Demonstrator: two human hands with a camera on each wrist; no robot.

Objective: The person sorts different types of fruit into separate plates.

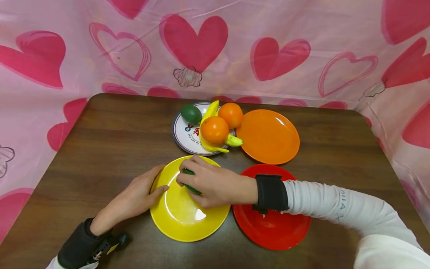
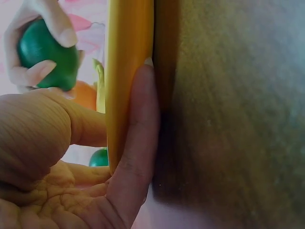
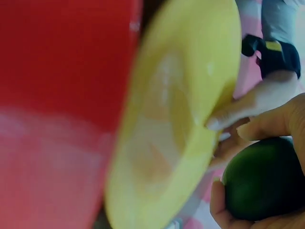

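Note:
My right hand (image 1: 211, 183) grips a smooth, dark green oval fruit (image 3: 267, 179) above the yellow plate (image 1: 188, 229). Its fingers and thumb curl round the fruit, which shows only in part in the head view. At the plate's left rim is my left hand (image 1: 139, 192). Its thumb lies over the rim and a finger lies along the outer side, so it pinches the plate's edge. In the left wrist view, the green fruit is seen beyond the plate, apart from it.
Behind the yellow plate, a white patterned plate (image 1: 184, 137) holds two oranges (image 1: 215, 130), yellow bananas (image 1: 210, 113) and another green oval fruit (image 1: 191, 114). An orange plate (image 1: 272, 136) stands beside it. A red plate (image 1: 277, 233) lies under the right wrist.

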